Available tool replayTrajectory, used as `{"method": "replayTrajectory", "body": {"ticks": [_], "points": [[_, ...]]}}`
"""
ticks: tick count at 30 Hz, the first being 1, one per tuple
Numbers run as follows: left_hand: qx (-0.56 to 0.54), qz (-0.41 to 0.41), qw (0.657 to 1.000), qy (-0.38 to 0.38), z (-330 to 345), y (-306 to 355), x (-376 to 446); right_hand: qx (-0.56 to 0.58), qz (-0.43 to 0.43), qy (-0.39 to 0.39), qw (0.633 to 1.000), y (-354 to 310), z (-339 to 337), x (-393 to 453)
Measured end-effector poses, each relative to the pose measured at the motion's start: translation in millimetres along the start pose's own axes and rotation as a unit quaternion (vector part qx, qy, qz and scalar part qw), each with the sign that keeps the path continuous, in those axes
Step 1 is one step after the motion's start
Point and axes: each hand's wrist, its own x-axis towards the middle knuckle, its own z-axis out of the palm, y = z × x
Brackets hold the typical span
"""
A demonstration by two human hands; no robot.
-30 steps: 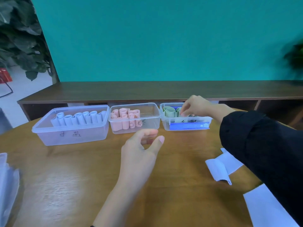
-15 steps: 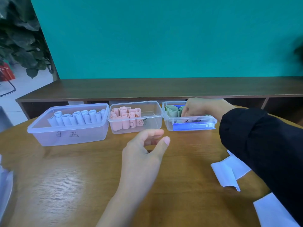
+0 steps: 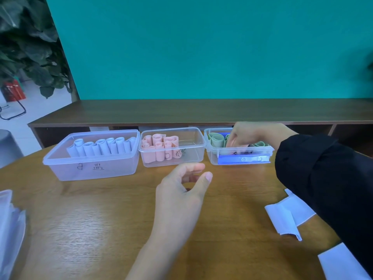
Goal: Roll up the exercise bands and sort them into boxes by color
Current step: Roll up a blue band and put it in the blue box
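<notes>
- Wooden table [image 3: 96, 225]: round-edged, with three clear plastic boxes in a row along its far side, the neighbours nearly touching.
- Left box [image 3: 90, 166]: the largest, with handwriting on the front wall; holds a row of pale lavender rolled bands [image 3: 103, 147] standing on end.
- Middle box [image 3: 189, 152]: holds pink rolled bands [image 3: 157, 145] bunched in its left half.
- Right box [image 3: 214, 156]: has a blue clip [image 3: 243, 159] on its front rim; holds green rolled bands [image 3: 216, 139].
- Right hand [image 3: 248, 134]: black sleeve; reaches into the right box, fingers curled down among the green rolls. Cannot tell whether it grips one.
- Left hand [image 3: 181, 190]: hovers over the table near the middle box, thumb and fingers loosely curved apart, holding nothing.
- Unrolled lavender band [image 3: 286, 217]: lies flat on the table at right, partly under the sleeve.
- Second lavender band [image 3: 341, 263]: at the near right edge.
- Clear plastic wrap [image 3: 8, 229]: at the left table edge.
- Dark wooden shelf [image 3: 181, 112]: behind the table, against a teal wall [image 3: 201, 47].
</notes>
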Motion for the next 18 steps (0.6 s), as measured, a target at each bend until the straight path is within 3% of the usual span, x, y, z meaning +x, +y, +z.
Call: {"method": "replayTrajectory", "body": {"ticks": [5, 12, 18], "points": [[-0.002, 0.004, 1.0, 0.002, 0, -1, 0, 0.067, -0.006, 0.039, 0.997, -3, -9, -5], [-0.002, 0.003, 1.0, 0.008, -1, -3, 0, 0.059, -0.004, 0.114, 0.992, -15, -12, -13], [0.018, 0.016, 1.0, 0.016, -1, -4, 1, 0.087, -0.011, 0.126, 0.988, -17, -9, -16]]}}
